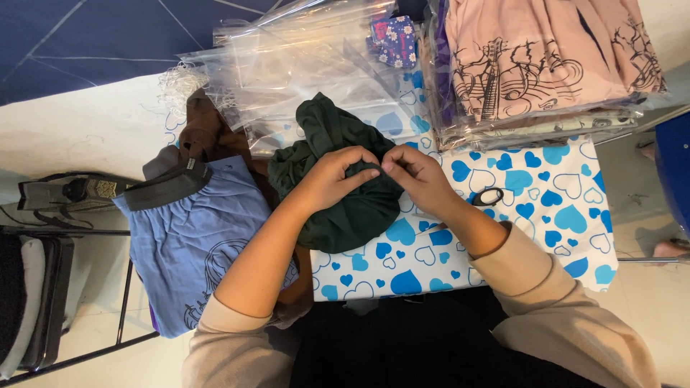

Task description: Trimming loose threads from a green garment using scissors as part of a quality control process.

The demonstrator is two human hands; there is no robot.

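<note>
Item: dark green garment (338, 183), bunched in a loose heap on the heart-patterned bench (546, 215), just below a stack of clear plastic bags (302, 65) and right of a blue printed shirt (201, 237) that hangs off the bench edge. We judge it light, soft and limp, a knit cloth with no stiffness of its own; it will sag and fold wherever it is not held, and it is not fragile. Hold: we have our left hand (330, 179) laid over the middle of the heap, fingers curled and closed on a fold of the cloth, while our right hand (417, 176) meets it from the right, fingers narrow, thumb and forefinger pinched on a small bit of the same fold; whether a thread or tag sits in that pinch we cannot tell. A seam or hem would, in our judgement, give the surest grip, since loose cloth only stretches. Lie: the heap runs long from its narrow upper end near the bags down to its rounded lower end near us, tilted slightly; no neck or hem shows, so we cannot tell which end is which. Nearby: black scissors (489, 196) on the bench just beside the right wrist; a stack of bagged pink printed shirts (546, 57) at the far right.
</note>
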